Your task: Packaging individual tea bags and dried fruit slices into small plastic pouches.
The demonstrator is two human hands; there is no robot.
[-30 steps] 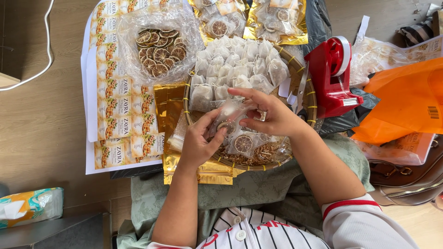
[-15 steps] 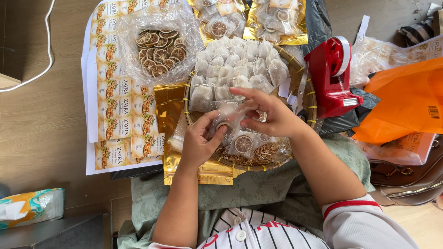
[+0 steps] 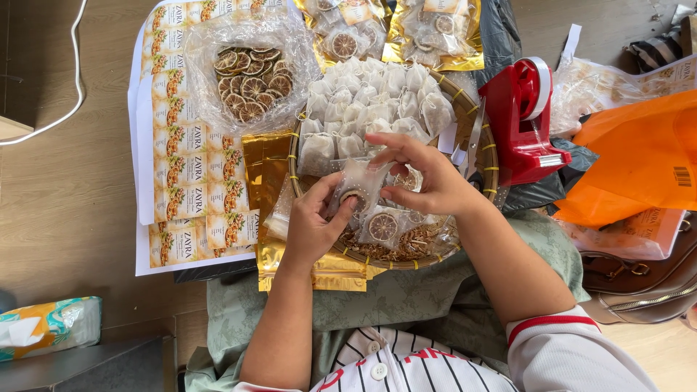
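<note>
So I'm looking down at a small clear pouch (image 3: 361,190) with a dried citrus slice inside, and it's held right over the near half of the round woven tray (image 3: 485,149) sitting on my lap. Both hands are on it. My left hand (image 3: 312,225) comes up from the near side of the tray, thumb and fingers pinched shut on the pouch's lower edge right by the slice. My right hand (image 3: 425,178) comes in from the tray's right side, fingertips closed on the pouch's top and right edge, so it's clamped from both ends.

Just below the pouch, inside the tray, there's another pouch with a citrus slice (image 3: 382,226) lying on a bed of dried shreds (image 3: 406,245). The far half of the tray is packed with a heap of white tea-bag-like sachets (image 3: 370,109).

Tucked under the tray's left and near edge is a stack of gold foil bags (image 3: 268,167). Further left of the tray, a crinkly clear bag of dried citrus slices (image 3: 250,83) sits on sheets of printed labels (image 3: 181,181). Beyond the tray's far rim are filled gold-backed packs (image 3: 392,29). Just right of the tray stands a red tape dispenser (image 3: 519,123), and past that an orange bag (image 3: 639,160). A pack of tissues (image 3: 47,327) is way off to the tray's near left.
</note>
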